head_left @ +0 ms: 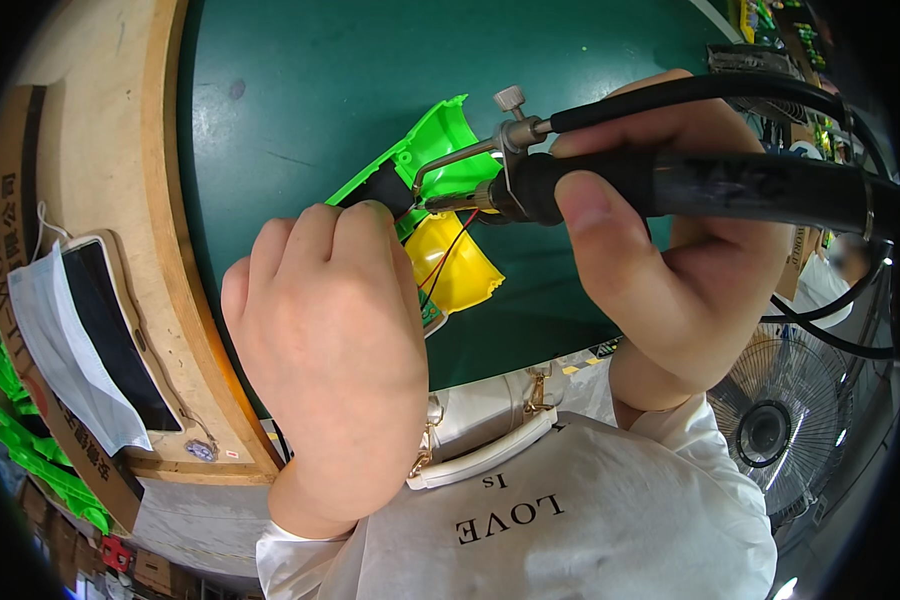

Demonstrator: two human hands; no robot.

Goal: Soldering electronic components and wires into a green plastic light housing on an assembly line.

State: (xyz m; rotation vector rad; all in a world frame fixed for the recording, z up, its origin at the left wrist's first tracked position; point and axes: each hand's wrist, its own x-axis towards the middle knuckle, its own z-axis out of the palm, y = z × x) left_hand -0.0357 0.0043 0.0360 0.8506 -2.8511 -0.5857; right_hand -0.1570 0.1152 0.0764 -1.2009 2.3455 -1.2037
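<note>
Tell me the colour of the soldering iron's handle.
Black handle, best seen in the head view.

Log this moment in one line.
left hand: at black part, green shell; right hand: holding soldering iron; yellow shell: thin wires across

A mask [65,340] is partly covering a phone [120,335], left of frame; a bag [490,455] is showing at lower centre; a fan [767,432] is standing at lower right.

Near, head-worn fisheye view; facing down
</note>
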